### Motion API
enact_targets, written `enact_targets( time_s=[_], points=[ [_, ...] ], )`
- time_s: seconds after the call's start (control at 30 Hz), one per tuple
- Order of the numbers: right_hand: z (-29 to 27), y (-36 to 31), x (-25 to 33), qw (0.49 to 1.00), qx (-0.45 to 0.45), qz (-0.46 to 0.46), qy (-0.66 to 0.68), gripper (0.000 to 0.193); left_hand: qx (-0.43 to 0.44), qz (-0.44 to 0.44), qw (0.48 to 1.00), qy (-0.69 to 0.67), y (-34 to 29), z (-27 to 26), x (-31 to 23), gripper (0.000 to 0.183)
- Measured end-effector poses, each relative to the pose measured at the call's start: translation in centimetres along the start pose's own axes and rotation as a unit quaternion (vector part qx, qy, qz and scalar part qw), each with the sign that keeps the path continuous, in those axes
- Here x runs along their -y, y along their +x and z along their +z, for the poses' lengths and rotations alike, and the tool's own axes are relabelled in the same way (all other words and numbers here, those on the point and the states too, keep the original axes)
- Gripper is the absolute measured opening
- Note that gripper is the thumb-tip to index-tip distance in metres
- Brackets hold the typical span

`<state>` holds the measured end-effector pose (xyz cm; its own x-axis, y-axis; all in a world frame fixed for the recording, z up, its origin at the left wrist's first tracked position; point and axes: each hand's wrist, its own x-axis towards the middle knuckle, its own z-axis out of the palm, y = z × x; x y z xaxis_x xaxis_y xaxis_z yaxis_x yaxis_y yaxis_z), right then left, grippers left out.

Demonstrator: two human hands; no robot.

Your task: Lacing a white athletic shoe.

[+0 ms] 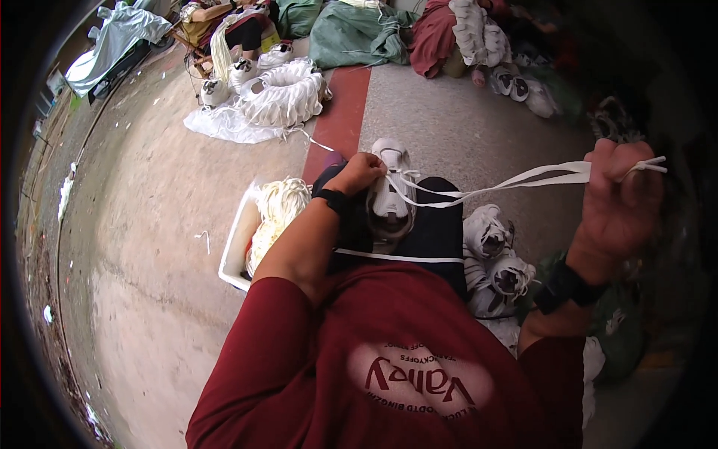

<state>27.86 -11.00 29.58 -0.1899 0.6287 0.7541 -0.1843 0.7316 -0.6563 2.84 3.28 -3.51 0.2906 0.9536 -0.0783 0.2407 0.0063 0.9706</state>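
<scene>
A white sneaker (392, 191) rests on my lap, its toe pointing away from me. My left hand (359, 173) is closed at the sneaker's left side near the front eyelets, its fingertips pinching there; exactly what lies between them is hidden. A white shoelace (523, 178) runs from the front eyelets in two strands, stretched out to the right. Raised at the far right, my right hand (622, 191) is closed around the strands, and the lace tips stick out beyond its fingers.
A white bin of cream laces (278, 213) stands to my left. White sneakers (497, 258) are piled at my right. Farther off, a ring of white shoes (280, 97) lies on plastic sheeting, near green sacks (359, 34) and other seated people (434, 37).
</scene>
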Motion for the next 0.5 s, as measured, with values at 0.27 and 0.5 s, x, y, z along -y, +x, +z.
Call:
enact_targets(
  time_s=[0.27,0.5],
  points=[
    [1.2,-0.2,-1.3,1.0,0.001,-0.017,0.019,0.027,-0.093,-0.004,0.99,0.104,0.2,0.9,0.0,0.004],
    [1.4,-0.1,-1.7,0.999,0.032,-0.007,0.019,0.026,-0.11,-0.079,0.96,-0.245,0.1,1.5,-1.2,0.005]
  ],
)
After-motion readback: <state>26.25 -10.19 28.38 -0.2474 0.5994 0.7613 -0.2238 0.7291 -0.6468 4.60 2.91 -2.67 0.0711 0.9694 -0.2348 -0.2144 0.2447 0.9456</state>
